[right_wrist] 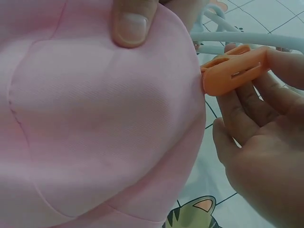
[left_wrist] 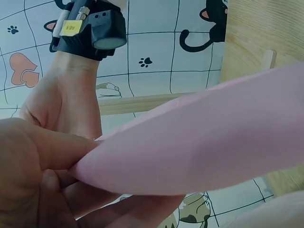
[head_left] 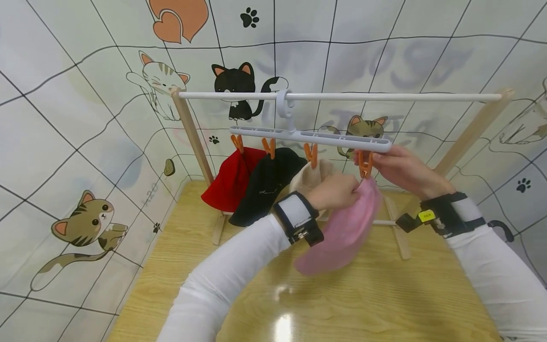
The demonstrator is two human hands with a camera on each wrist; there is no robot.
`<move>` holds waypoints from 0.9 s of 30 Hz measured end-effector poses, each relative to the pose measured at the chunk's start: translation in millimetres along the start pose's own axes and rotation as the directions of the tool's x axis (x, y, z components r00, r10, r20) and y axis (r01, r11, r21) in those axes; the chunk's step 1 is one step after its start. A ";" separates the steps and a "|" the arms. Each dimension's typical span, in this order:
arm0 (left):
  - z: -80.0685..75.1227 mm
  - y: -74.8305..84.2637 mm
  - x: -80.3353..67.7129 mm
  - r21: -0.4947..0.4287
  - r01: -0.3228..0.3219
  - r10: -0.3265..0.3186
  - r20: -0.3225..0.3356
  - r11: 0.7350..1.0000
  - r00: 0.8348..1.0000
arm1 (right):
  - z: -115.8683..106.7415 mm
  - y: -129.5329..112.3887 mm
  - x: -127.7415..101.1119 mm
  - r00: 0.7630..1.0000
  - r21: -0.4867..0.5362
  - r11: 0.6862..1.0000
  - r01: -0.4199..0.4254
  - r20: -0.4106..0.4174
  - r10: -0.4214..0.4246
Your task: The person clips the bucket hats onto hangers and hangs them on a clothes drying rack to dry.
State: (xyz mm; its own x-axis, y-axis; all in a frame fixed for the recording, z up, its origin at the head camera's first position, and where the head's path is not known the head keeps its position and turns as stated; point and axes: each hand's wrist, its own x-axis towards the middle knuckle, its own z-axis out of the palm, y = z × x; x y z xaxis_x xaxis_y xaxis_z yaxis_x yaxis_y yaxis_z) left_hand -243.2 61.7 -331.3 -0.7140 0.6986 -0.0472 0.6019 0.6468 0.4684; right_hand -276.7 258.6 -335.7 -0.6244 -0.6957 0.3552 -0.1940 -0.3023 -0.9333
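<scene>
A pink hat (head_left: 348, 232) hangs at the right end of a pale hanger bar (head_left: 325, 138). My left hand (head_left: 335, 191) pinches its cloth near the top; the left wrist view shows thumb and fingers on the pink fabric (left_wrist: 199, 137). With thumb and fingers my right hand (head_left: 406, 170) pinches an orange clothespin (head_left: 365, 165) under the bar. In the right wrist view the clothespin's tip (right_wrist: 216, 83) is right at the hat's edge. A beige hat (head_left: 307, 178), partly behind my left hand, hangs beside it.
Further left, a black hat (head_left: 267, 187) and a red hat (head_left: 231, 180) hang from orange clothespins (head_left: 268, 148). The hanger hooks on a white rod (head_left: 384, 97) between wooden posts (head_left: 192, 135). Below is a wooden table (head_left: 342, 304); a cat-print wall covering (head_left: 107, 118) stands behind.
</scene>
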 end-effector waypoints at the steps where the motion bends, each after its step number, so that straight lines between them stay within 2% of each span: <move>1: -0.5 0.0 0.2 -0.004 0.007 -0.007 0.000 1.000 1.000 | 0.1 0.3 -0.3 1.000 0.003 1.000 0.002 0.000 -0.002; 6: -3.2 0.1 0.9 -0.021 0.019 -0.019 -0.016 1.000 1.000 | 1.1 3.0 -3.0 1.000 0.011 1.000 0.004 0.015 -0.004; 13: -4.4 -0.1 2.5 0.025 0.011 -0.010 -0.047 1.000 0.999 | 3.5 5.2 -6.3 0.999 -0.019 1.000 -0.015 -0.047 0.014; 21: -3.4 2.5 2.9 0.054 0.037 -0.035 -0.044 0.998 0.998 | 3.4 7.3 -2.9 1.000 0.027 1.000 0.000 0.005 0.000; 27: -0.6 1.6 2.8 0.012 0.035 -0.034 -0.050 0.999 0.998 | 5.2 5.5 -3.6 0.998 -0.005 1.000 -0.015 -0.054 0.015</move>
State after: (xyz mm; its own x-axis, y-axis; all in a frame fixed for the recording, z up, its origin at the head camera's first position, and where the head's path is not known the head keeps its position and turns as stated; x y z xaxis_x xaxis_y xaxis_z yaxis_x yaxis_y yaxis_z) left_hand -244.4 64.5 -330.2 -0.7512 0.6598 -0.0185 0.5811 0.6743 0.4557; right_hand -271.6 256.1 -341.8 -0.6673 -0.6636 0.3381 -0.1882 -0.2890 -0.9387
